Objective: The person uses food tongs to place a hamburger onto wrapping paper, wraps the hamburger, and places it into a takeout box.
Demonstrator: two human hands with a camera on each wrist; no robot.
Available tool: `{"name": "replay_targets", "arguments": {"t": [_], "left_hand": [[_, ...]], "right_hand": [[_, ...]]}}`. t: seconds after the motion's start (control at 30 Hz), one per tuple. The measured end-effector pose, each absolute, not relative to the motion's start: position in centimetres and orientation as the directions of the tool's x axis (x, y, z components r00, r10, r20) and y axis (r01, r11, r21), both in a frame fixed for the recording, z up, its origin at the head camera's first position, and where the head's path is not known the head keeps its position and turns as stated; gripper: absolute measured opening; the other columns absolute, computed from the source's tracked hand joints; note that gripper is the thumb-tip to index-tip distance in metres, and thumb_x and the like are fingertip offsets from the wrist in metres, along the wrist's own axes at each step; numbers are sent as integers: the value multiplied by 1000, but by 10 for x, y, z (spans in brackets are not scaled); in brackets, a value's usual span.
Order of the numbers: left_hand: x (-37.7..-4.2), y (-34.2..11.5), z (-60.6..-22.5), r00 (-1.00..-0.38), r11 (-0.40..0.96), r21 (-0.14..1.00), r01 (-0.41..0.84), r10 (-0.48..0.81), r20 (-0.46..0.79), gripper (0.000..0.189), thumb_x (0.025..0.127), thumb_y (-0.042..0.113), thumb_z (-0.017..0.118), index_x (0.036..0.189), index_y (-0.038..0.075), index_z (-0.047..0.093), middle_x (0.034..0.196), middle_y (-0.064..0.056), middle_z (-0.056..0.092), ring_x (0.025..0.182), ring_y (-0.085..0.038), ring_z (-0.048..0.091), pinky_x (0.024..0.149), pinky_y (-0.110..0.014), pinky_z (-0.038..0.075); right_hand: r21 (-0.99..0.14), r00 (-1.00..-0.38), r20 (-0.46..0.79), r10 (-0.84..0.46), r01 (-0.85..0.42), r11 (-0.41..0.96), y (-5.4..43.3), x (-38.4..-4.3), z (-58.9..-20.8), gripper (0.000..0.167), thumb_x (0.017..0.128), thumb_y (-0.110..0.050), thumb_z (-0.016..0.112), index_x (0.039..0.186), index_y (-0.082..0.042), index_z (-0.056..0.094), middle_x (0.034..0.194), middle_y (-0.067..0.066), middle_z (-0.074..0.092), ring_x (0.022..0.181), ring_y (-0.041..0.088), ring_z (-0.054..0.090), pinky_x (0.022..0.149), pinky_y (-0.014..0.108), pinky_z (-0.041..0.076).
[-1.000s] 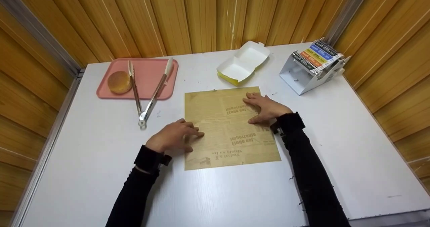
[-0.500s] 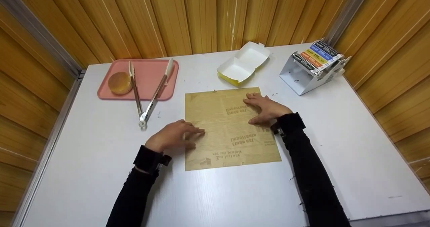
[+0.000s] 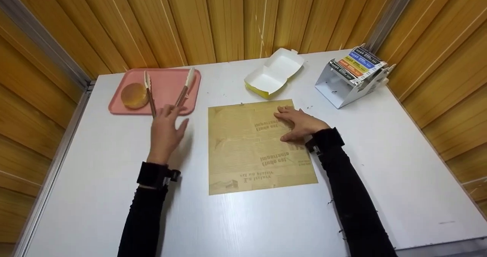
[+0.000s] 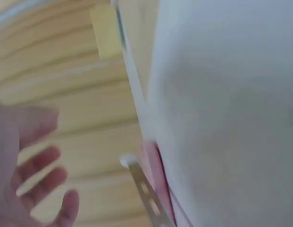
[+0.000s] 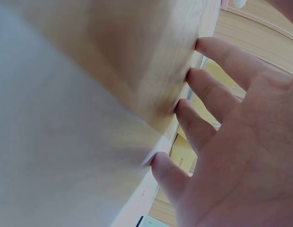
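My left hand hovers above the hinge end of a pair of tongs with its fingers loosely spread. That end of the tongs is hidden under the hand in the head view. In the left wrist view the fingers stand apart from the tongs. The far ends of the tongs lie spread on a pink tray, beside a round bun. A sheet of brown printed wrapping paper lies flat on the table. Fingertips of my right hand rest on its right side, fingers spread.
Behind the paper stands an unfolded burger box, white inside and yellow outside. A white metal rack with several coloured labels is at the back right. Wood-patterned walls border the white table.
My left hand has left the paper's left edge and moved left and away from me to over the tongs. My right hand stays in place on the paper.
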State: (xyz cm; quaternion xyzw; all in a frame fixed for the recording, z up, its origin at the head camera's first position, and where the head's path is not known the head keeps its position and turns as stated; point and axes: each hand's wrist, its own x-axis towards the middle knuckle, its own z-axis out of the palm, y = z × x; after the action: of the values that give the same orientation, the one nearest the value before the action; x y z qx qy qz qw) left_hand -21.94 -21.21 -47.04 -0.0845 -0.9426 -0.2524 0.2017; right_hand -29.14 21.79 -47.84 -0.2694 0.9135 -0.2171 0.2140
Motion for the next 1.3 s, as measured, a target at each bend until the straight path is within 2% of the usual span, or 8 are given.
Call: {"name": "replay_targets", "arguments": {"t": [0.13,0.27,0.4,0.6,0.8,0.97,1.13,1.3], "left_hand": [[-224,-245,-480,-911,857,515,22,-195,363,51,94,27,77,136,3,60,130,-20,57,121,-41,51,94,-60,45],[-223,-265,-484,-917,829,541,-140,-314,245,77,92,39,78,152,3,44,144,-23,47,129,-44,46,99,-61,43],[-223,-274,-485,-925,805,552,-219,-352,146,96,89,46,78,160,4,29,150,-27,40,133,-47,44,105,-62,42],[-224,-273,-487,-946,806,541,-239,-319,57,106,88,50,78,161,-2,21,148,-35,41,135,-51,43,109,-63,41],[-228,-267,-491,-961,791,576,-204,-273,34,95,87,34,82,150,-12,28,136,-39,51,127,-53,51,106,-62,44],[-231,-266,-494,-969,778,600,-184,-245,21,74,90,18,74,143,-18,35,130,-40,54,121,-57,55,103,-64,45],[-234,-269,-494,-972,763,612,-211,-231,-47,62,93,12,55,141,-21,31,130,-44,52,119,-61,54,102,-67,45],[-235,-270,-496,-974,758,612,-227,-196,-118,68,101,15,46,149,-23,16,130,-47,52,121,-60,55,102,-66,45]], "right_hand": [[-503,-773,-294,-562,-375,779,217,-290,-477,94,86,-33,85,163,-12,34,173,13,16,161,38,8,129,60,3],[-504,-778,-296,-554,-365,783,217,-290,-475,95,85,-33,85,163,-13,34,174,12,16,161,37,8,129,60,4],[-503,-780,-295,-553,-365,783,218,-291,-475,95,85,-33,86,163,-13,34,174,13,16,161,38,7,128,60,4],[-498,-780,-297,-550,-365,787,218,-292,-475,96,85,-34,86,163,-14,34,174,12,16,161,38,8,128,61,6],[-496,-782,-293,-550,-368,787,218,-293,-475,95,85,-34,86,162,-12,34,173,12,17,161,37,8,129,60,5],[-504,-770,-271,-577,-398,767,216,-293,-476,95,85,-34,86,162,-9,35,172,16,18,160,38,10,129,59,3],[-508,-774,-269,-573,-392,767,216,-292,-478,95,85,-33,86,162,-10,35,173,15,18,160,38,10,129,58,3],[-501,-779,-274,-564,-385,775,216,-292,-478,95,84,-33,86,162,-11,35,173,13,18,161,37,10,130,57,4]]}}
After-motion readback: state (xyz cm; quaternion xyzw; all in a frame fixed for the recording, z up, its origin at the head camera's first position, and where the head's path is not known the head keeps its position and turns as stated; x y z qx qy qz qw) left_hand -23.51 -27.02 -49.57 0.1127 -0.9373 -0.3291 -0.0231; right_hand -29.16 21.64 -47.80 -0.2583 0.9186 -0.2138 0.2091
